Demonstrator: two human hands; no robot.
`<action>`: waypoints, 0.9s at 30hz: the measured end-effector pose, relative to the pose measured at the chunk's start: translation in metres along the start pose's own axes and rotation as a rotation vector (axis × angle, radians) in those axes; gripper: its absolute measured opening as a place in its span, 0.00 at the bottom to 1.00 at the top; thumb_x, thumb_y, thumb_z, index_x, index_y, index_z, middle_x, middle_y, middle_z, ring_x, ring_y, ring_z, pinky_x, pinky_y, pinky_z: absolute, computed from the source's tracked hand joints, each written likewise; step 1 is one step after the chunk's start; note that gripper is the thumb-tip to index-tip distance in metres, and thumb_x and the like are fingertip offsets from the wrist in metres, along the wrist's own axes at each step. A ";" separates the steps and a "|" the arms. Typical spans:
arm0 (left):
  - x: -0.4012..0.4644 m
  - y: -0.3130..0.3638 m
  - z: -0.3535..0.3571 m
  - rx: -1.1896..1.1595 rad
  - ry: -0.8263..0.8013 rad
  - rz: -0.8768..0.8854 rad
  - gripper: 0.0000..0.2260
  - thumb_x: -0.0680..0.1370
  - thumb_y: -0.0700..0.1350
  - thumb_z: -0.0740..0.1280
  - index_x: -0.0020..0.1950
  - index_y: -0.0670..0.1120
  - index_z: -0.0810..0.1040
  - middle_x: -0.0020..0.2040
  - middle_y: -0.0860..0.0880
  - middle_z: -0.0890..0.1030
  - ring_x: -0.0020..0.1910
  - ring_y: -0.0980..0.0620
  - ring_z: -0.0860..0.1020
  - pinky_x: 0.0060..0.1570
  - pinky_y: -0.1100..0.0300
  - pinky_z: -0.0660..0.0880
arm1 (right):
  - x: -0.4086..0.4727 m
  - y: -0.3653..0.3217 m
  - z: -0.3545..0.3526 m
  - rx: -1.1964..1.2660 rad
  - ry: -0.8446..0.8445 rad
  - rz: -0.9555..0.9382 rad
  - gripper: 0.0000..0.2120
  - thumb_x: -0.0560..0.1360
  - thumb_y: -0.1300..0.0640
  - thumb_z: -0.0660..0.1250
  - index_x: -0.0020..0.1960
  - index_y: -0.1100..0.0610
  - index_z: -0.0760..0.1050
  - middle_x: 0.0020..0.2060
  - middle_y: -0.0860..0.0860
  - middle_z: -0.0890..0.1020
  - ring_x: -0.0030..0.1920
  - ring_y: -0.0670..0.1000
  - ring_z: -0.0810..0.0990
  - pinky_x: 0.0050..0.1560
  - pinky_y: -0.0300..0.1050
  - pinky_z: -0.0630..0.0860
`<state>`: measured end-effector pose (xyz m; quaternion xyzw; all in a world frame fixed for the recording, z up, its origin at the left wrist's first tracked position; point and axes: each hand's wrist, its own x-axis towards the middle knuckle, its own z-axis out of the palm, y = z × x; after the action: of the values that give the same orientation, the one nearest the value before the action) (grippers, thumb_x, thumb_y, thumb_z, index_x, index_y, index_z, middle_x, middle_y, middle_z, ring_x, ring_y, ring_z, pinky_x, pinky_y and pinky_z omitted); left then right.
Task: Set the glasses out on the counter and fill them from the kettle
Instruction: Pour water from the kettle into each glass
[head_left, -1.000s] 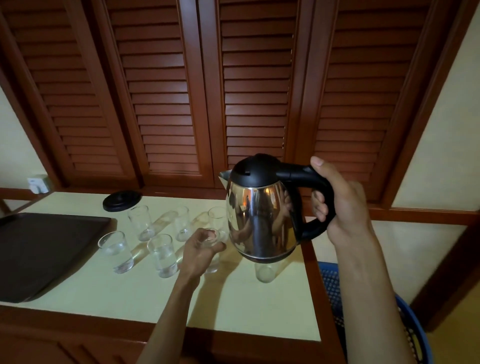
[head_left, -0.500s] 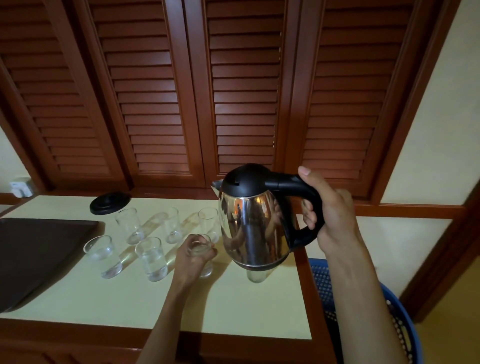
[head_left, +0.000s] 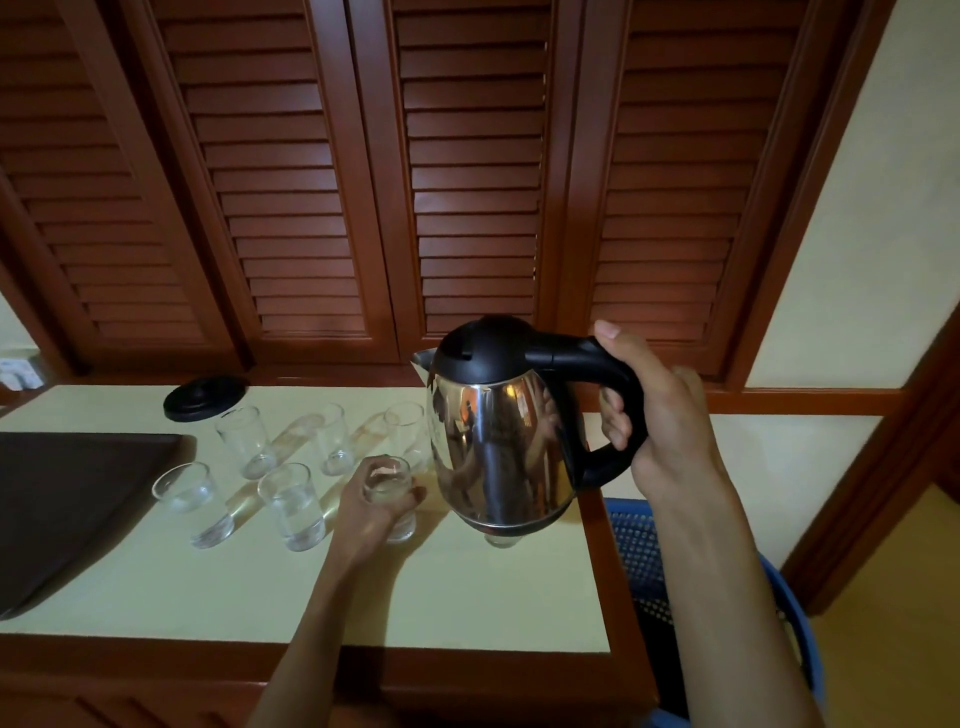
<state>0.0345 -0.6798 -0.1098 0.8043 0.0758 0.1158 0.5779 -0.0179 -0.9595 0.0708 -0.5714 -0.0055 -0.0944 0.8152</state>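
A shiny steel kettle (head_left: 501, 441) with a black lid and handle hangs in the air above the right end of a pale counter (head_left: 260, 587), its spout pointing left, with the right hand (head_left: 657, 415) curled tightly around its handle. Just left of it, the left hand (head_left: 371, 512) wraps its fingers around a small clear glass (head_left: 389, 493) standing on the counter. Five more glasses stand nearby in two loose rows, another peeks from under the kettle, and farther left lie a round black kettle base (head_left: 205, 397) and a dark tray (head_left: 67, 499).
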 end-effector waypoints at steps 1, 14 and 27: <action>-0.001 0.003 0.000 -0.016 -0.005 0.009 0.27 0.69 0.47 0.82 0.62 0.50 0.74 0.56 0.52 0.82 0.57 0.48 0.81 0.56 0.51 0.79 | -0.001 -0.002 -0.002 0.003 0.008 -0.005 0.22 0.68 0.43 0.77 0.43 0.64 0.80 0.23 0.51 0.72 0.21 0.48 0.67 0.23 0.39 0.65; -0.033 0.092 0.006 0.063 -0.119 0.381 0.39 0.64 0.47 0.83 0.68 0.55 0.64 0.66 0.58 0.70 0.65 0.62 0.69 0.63 0.71 0.63 | -0.002 -0.025 -0.037 -0.065 0.080 -0.153 0.19 0.75 0.46 0.74 0.43 0.63 0.78 0.23 0.51 0.71 0.21 0.48 0.67 0.23 0.39 0.67; -0.028 0.047 0.110 -0.085 -0.169 -0.028 0.30 0.64 0.50 0.85 0.60 0.47 0.76 0.55 0.49 0.85 0.55 0.48 0.83 0.47 0.63 0.77 | 0.002 -0.037 -0.053 -0.239 0.160 -0.088 0.20 0.71 0.44 0.77 0.27 0.54 0.80 0.23 0.51 0.73 0.22 0.48 0.67 0.24 0.40 0.65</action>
<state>0.0369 -0.8027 -0.1016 0.7849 0.0332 0.0424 0.6172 -0.0273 -1.0212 0.0870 -0.6542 0.0457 -0.1754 0.7343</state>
